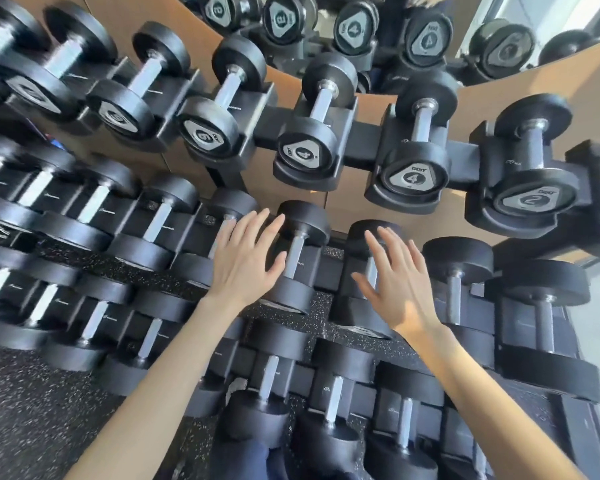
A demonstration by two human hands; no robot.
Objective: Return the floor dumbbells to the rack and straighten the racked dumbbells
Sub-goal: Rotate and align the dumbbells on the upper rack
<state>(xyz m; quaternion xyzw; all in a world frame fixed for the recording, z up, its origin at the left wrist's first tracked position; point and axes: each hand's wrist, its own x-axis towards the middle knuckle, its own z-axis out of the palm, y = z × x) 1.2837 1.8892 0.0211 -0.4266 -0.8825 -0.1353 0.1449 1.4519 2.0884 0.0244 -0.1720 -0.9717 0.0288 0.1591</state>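
Both bare hands, left [245, 259] and right [397, 289], reach with fingers spread apart and grasp nothing, over the middle tier of the black three-tier steel rack [364, 140]. The left hand lies over a black round-headed, chrome-handled dumbbell [297, 254] and the right over its neighbouring black dumbbell [364, 275], both cradled mid-tier. Speckled black rubber flooring [32, 410] shows at lower left.
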